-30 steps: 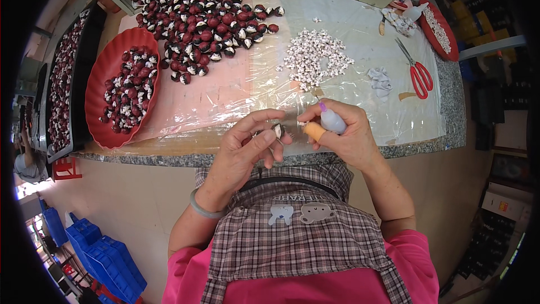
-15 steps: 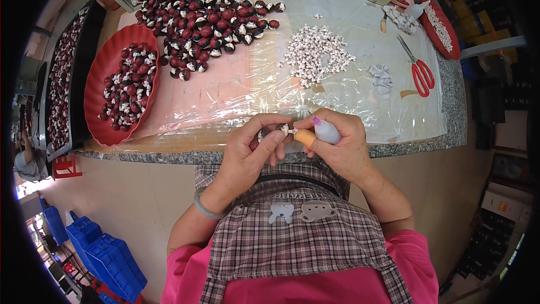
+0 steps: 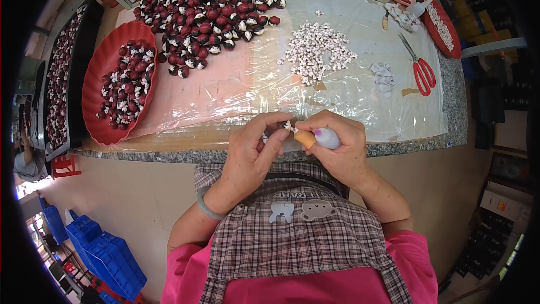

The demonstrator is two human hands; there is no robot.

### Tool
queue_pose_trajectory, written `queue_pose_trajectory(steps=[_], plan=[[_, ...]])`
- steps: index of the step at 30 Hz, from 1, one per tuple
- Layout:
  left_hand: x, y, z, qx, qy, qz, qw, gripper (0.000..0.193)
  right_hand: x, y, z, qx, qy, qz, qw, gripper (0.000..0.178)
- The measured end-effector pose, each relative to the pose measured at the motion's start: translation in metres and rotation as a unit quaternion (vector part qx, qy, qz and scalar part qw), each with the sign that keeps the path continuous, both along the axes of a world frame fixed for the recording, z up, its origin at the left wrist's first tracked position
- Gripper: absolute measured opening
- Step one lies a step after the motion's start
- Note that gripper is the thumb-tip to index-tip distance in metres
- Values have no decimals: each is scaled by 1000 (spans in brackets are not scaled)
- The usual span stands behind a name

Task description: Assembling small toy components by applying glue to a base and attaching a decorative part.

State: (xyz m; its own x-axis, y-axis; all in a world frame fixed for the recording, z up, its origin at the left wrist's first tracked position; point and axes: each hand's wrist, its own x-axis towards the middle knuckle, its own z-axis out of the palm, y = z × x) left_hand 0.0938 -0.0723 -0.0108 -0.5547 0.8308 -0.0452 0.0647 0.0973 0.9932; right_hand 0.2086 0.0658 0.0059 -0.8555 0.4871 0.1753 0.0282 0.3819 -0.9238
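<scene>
My left hand (image 3: pixel 253 143) pinches a small dark-and-white bead-like figure (image 3: pixel 286 128) between thumb and fingers, most of it hidden. My right hand (image 3: pixel 342 145) has a tan finger cover (image 3: pixel 305 138) on one finger, its tip beside a little white piece at the figure. Also held in the right hand is a white squeeze bottle (image 3: pixel 328 138) with a purple nozzle base. Both hands meet above the table's front edge. Beyond them lies a loose heap of small white pieces (image 3: pixel 318 50).
Many maroon, black and white balls (image 3: pixel 208 19) lie at the back left. A red scalloped tray (image 3: pixel 90 93) holds similar balls topped with white pieces. On the right are red-handled scissors (image 3: pixel 423 76), crumpled white tissue (image 3: pixel 383 77) and a red dish (image 3: pixel 450 48) of white pieces.
The squeeze bottle has tilted within my right hand, its nozzle now lower. The figure has turned slightly in my left fingers, and the white piece sits a little higher.
</scene>
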Motion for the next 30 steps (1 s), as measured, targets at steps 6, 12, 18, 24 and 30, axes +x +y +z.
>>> queue_pose_trajectory(steps=[6,12,18,24,30], plan=[[-1,-1,1,-3,-32,-5,999,23,1,2,3,-153,-60,7,986,12],[2,-1,0,13,4,-12,1000,23,6,-6,-6,-146,0,8,989,13],[6,1,3,28,67,4,997,21,7,-12,-25,-125,78,6,989,18],[3,0,0,17,91,6,996,21,3,-15,-29,-156,56,-12,986,19],[-15,-10,4,27,-100,7,995,20,-10,-6,-12,-184,24,27,982,26]])
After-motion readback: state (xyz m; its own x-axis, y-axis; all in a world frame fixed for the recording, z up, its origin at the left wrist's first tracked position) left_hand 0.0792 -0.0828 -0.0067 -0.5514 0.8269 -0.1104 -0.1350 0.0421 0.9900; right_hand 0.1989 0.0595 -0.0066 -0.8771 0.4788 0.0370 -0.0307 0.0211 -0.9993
